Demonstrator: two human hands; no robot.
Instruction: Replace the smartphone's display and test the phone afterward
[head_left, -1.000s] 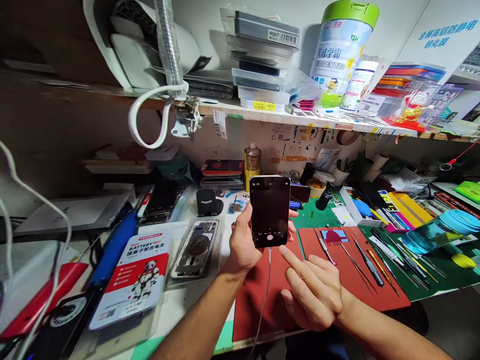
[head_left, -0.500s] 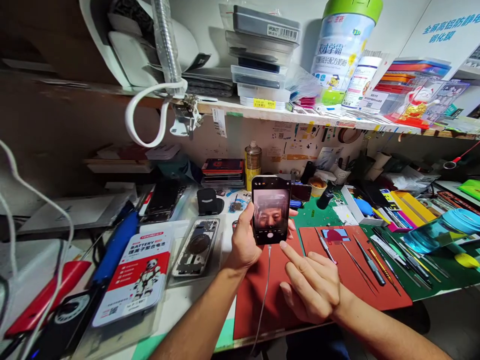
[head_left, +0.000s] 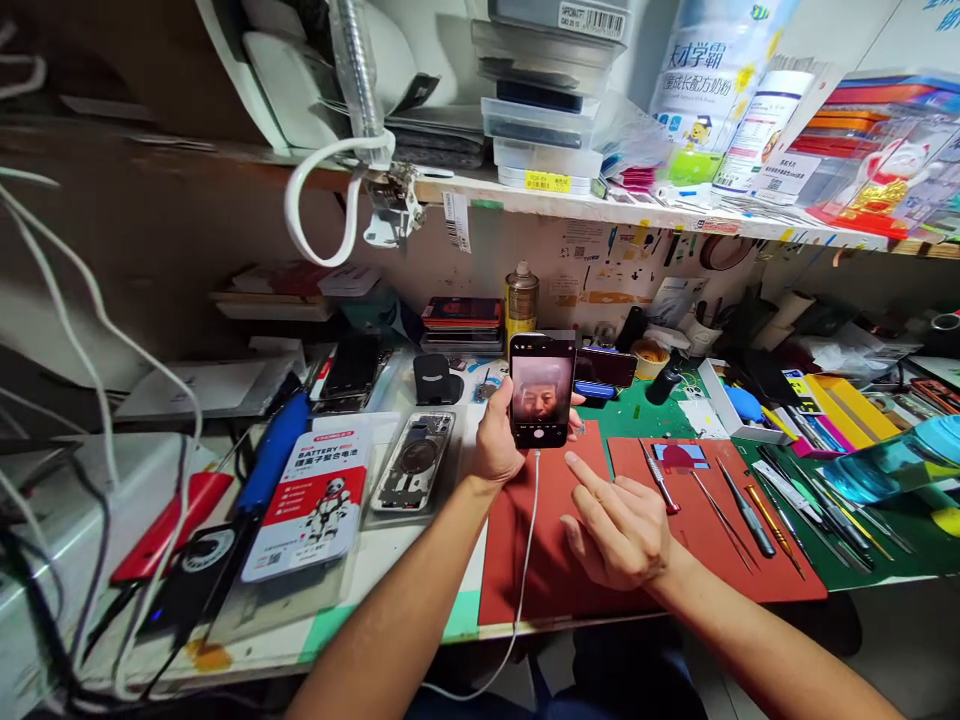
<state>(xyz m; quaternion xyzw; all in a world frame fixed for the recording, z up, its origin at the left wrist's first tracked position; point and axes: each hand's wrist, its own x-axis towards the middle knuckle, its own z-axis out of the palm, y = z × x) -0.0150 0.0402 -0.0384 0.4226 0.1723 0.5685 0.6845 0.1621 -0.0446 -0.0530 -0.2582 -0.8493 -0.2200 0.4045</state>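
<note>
A smartphone (head_left: 541, 400) is held upright in my left hand (head_left: 496, 432), thumb along its left side and fingertips showing at the right edge. Its screen shows a camera view with a face and a round white shutter button. From the phone's lower end a white cable (head_left: 529, 545) hangs down over the red mat (head_left: 517, 580). My right hand (head_left: 619, 525) is just below and right of the phone, index finger stretched toward it and the other fingers loosely bent. Nothing is in it, and the fingertip is apart from the screen.
An opened phone body (head_left: 415, 460) and a battery package (head_left: 315, 500) lie left. Tweezers and a screwdriver (head_left: 750, 515) rest on the right mat. A blue bottle (head_left: 892, 460) stands farther right. A loaded shelf (head_left: 637, 205) overhangs the bench. Cables (head_left: 97, 290) hang at the left.
The view has shifted, so the bench appears slightly higher and to the right. My right index fingertip, formerly at the phone's lower corner, now sits a little below it. My left hand still holds the phone.
</note>
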